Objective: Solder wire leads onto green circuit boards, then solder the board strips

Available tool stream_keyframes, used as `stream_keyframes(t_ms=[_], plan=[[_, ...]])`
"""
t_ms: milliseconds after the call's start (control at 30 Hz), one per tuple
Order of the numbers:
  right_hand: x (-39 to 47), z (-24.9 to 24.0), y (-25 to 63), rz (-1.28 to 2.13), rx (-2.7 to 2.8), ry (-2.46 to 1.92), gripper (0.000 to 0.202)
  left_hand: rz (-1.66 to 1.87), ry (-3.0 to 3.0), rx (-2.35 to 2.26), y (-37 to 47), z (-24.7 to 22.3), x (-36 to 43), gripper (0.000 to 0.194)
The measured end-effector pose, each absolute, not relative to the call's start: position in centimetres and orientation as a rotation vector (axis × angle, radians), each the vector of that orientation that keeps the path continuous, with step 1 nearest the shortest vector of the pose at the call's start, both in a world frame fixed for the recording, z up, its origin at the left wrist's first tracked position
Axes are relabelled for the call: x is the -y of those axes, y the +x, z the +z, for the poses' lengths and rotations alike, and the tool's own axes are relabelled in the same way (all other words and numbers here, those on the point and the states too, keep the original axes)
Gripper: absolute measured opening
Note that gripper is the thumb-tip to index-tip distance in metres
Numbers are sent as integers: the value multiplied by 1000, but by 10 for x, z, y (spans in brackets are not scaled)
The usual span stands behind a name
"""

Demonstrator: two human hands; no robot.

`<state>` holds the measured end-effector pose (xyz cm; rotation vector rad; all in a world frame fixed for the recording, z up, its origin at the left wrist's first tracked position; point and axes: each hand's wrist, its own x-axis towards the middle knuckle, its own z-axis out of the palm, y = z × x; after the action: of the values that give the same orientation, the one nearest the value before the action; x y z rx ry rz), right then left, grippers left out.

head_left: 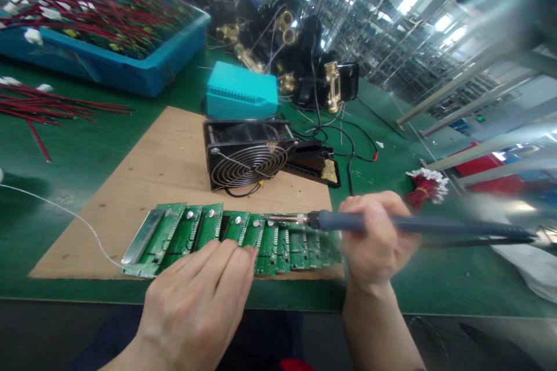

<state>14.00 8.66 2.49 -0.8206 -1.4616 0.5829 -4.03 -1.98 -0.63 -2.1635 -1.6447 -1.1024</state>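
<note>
A row of overlapping green circuit boards [174,232] lies across the front of a brown board. My right hand [376,237] is closed around the dark blue handle of a soldering iron [335,221], which points left. Its metal tip is over the boards near the middle of the row; whether it touches one I cannot tell. Low over the boards, left of the tip, my left hand [204,295] is closed with the fingertips pinched together. A thin pale solder wire [93,229] runs from the left edge into this hand, and the fingers hide where it ends.
Behind the boards stand a black fan [250,165], an iron stand with sponge [329,171] and a teal box [241,91]. A blue bin [143,72] of red wires is back left, loose red wires [52,104] nearer. Brass fittings [333,87] lie behind; a wire bundle [424,188] is right.
</note>
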Motion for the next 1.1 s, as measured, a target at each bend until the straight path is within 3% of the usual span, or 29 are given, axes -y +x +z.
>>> stream_keyframes(t_ms=[767,867,967,1100], plan=[[-85,23,142,614,1507,-817,19,-900,-2200,1704,-37,-10,16,25],[-86,21,141,620,1475,-790,19,-1021,-2173,1650,-38,-9,19,21],[-87,22,142,665,1379,-682,19,-1227,-2128,1516,-40,-8,27,5],[-84,29,147,822,1579,-422,18,-1363,-2194,1370,-37,-7,39,11]])
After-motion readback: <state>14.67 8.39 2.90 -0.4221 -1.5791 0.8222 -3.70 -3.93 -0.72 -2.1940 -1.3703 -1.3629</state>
